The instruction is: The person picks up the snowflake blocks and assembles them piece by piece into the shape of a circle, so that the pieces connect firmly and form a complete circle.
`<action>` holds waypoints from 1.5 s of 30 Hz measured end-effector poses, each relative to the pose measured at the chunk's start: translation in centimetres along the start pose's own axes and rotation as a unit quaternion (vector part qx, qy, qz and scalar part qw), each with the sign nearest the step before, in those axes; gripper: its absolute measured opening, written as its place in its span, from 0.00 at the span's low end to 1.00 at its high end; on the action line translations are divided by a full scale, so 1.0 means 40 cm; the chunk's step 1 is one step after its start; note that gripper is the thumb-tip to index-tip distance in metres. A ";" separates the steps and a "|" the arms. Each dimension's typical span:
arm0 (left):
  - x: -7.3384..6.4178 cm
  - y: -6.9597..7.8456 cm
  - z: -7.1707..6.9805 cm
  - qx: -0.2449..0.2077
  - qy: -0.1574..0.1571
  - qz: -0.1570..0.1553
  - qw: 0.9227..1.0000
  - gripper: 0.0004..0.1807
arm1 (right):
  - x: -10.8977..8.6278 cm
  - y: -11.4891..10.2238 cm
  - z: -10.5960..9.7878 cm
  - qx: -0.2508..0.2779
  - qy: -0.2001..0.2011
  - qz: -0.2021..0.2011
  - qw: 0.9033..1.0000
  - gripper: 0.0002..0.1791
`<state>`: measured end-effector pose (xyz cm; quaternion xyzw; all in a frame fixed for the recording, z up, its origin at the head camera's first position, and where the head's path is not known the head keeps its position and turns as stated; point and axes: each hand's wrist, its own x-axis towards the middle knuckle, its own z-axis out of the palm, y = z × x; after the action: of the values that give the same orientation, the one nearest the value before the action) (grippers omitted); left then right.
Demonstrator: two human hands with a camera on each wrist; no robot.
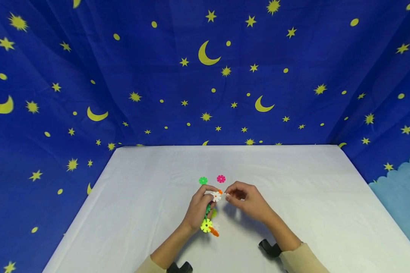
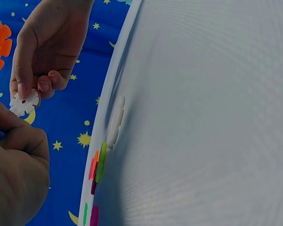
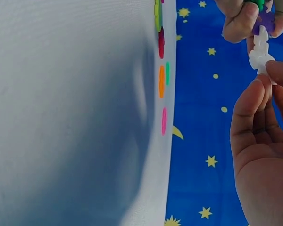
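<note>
My left hand [image 1: 199, 210] grips a cluster of joined plastic snowflake discs. In the head view, a white disc [image 1: 216, 196] shows by its fingertips, with a green disc [image 1: 208, 209] and a yellow disc [image 1: 206, 225] below. A purple disc [image 3: 264, 20] shows at this hand in the right wrist view. My right hand [image 1: 248, 200] faces it from the right and pinches a white disc [image 2: 26, 103] between thumb and finger. In the right wrist view that white piece [image 3: 261, 59] is close to the purple disc; I cannot tell whether they are joined.
Beyond the hands, a green disc [image 1: 203, 180] and a pink disc [image 1: 221, 178] lie on the white table [image 1: 140, 189]. A white disc [image 2: 116, 122] and several coloured ones appear edge-on there. Black devices [image 1: 270, 248] sit by both forearms. A starry blue curtain [image 1: 171, 79] surrounds the table.
</note>
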<state>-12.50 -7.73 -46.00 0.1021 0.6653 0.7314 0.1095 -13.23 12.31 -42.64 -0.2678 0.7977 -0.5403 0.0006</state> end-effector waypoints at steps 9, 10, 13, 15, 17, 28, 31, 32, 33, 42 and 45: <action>-0.024 0.054 0.016 0.005 -0.008 0.014 1.000 0.12 | 0.000 0.005 0.009 0.002 0.001 -0.007 1.000 0.04; -0.025 0.053 0.016 0.005 -0.010 0.015 1.000 0.12 | 0.000 0.005 0.009 0.003 0.000 -0.007 1.000 0.04; -0.023 0.047 0.014 0.005 -0.019 0.014 1.000 0.12 | -0.001 0.002 0.009 0.009 -0.006 -0.010 1.000 0.05; -0.022 0.045 0.013 0.009 -0.024 0.016 1.000 0.12 | -0.001 0.001 0.009 0.009 -0.007 -0.012 1.000 0.05; -0.019 0.035 0.009 0.012 -0.029 0.019 0.999 0.12 | -0.002 -0.002 0.009 0.009 -0.008 -0.014 1.000 0.05; -0.006 -0.021 -0.012 0.006 -0.030 0.008 1.000 0.10 | -0.002 -0.004 0.018 0.011 -0.020 -0.014 1.000 0.04; -0.014 0.000 -0.007 0.004 -0.033 0.011 0.999 0.10 | -0.005 -0.002 0.020 0.014 -0.016 -0.022 1.000 0.05; -0.017 0.010 -0.005 0.008 -0.033 0.013 0.999 0.09 | -0.005 -0.001 0.020 0.015 -0.015 -0.024 0.999 0.05; -0.020 0.018 -0.003 0.009 -0.033 0.016 0.999 0.09 | -0.005 0.000 0.021 0.016 -0.015 -0.027 0.999 0.05; -0.013 0.004 -0.001 0.021 -0.028 0.020 0.999 0.10 | -0.005 -0.002 0.019 0.011 -0.017 -0.037 0.999 0.06; -0.005 -0.018 -0.003 0.026 -0.025 0.022 0.999 0.10 | -0.004 -0.007 0.017 0.007 -0.018 -0.036 0.999 0.07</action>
<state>-12.34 -7.85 -46.72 0.1376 0.6786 0.7135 0.1071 -12.77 11.71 -42.73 -0.3057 0.7840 -0.5402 -0.0023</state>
